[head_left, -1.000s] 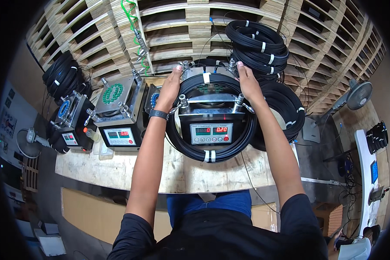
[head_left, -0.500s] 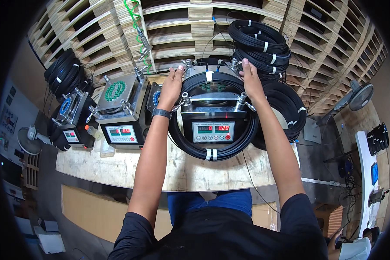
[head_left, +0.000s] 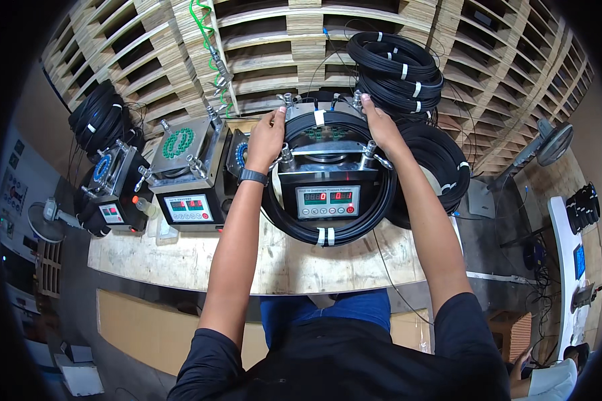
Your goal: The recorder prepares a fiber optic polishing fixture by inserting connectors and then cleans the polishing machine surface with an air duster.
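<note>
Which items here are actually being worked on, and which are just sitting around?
In use: left hand and right hand on the black cable coil looped round the middle machine.

Idle: second machine, third machine, stacked coils, coils at left, fan.

This is a factory-style workshop, set up for handling coiled cable. A rough plywood counter (head_left: 201, 257) carries a row of metal bench machines (head_left: 328, 194) with red digital readouts and button panels. Bundles of black cable coils (head_left: 394, 70) tied with white tape lie stacked at the back and at the far left (head_left: 100, 117). Behind the counter, wooden pallets (head_left: 140, 47) lean stacked against each other like a wall. Standing fans (head_left: 548, 144) are placed on a bare concrete floor (head_left: 502, 234), where loose wires trail
</note>
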### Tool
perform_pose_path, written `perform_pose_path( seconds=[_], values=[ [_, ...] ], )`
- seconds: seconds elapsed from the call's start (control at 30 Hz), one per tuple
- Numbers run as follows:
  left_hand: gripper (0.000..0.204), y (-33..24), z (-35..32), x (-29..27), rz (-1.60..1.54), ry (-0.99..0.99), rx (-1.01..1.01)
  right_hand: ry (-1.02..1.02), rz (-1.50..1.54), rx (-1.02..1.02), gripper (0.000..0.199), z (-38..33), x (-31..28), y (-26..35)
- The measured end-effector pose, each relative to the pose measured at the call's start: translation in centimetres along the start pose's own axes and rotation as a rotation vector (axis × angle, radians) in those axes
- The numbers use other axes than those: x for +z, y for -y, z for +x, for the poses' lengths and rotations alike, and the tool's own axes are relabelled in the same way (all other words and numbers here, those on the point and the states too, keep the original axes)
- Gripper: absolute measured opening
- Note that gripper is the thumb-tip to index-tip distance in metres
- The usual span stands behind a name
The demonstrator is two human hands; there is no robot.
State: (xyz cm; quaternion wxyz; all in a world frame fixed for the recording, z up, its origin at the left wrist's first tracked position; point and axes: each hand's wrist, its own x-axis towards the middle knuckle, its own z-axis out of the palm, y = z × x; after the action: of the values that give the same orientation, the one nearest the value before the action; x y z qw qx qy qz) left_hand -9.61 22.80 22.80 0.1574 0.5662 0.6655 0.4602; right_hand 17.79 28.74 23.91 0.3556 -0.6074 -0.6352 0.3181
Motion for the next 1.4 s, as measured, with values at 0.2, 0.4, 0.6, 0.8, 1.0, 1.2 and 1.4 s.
perform_pose_path(
  seconds=[0.2,0.4,0.6,0.8,1.0,1.2,1.4],
  values=[
    [0.079,2.2,0.8,0.2,-0.208,-0.004,0.007,-0.12,0.22,-0.067,0.081,0.3,1.1,-0.8],
    [0.079,2.6,1.4,-0.2,-0.363,0.175,0.007,-0.238,0.26,-0.179,0.065,0.2,1.5,-1.0],
    [0.062,2.5,1.5,0.4,-0.681,0.141,-0.136,0.089,0.344,-0.107,0.056,1.7,0.0,-2.8],
    [0.051,5.0,5.7,-2.7,-0.558,0.294,-0.306,0.078,0.043,-0.221,0.056,6.5,-2.3,-5.3],
    [0.062,5.3,9.9,-0.8,0.247,0.103,0.5,-0.106,-0.352,-0.817,0.045,11.1,-2.1,-2.7],
    [0.053,3.8,13.2,0.9,0.6,0.397,0.647,0.246,-0.661,-0.7,0.059,14.2,-1.2,-1.9],
    [0.066,5.5,14.1,2.9,0.399,0.265,0.651,0.026,-0.582,-0.708,0.06,13.8,1.1,-3.1]
  ],
)
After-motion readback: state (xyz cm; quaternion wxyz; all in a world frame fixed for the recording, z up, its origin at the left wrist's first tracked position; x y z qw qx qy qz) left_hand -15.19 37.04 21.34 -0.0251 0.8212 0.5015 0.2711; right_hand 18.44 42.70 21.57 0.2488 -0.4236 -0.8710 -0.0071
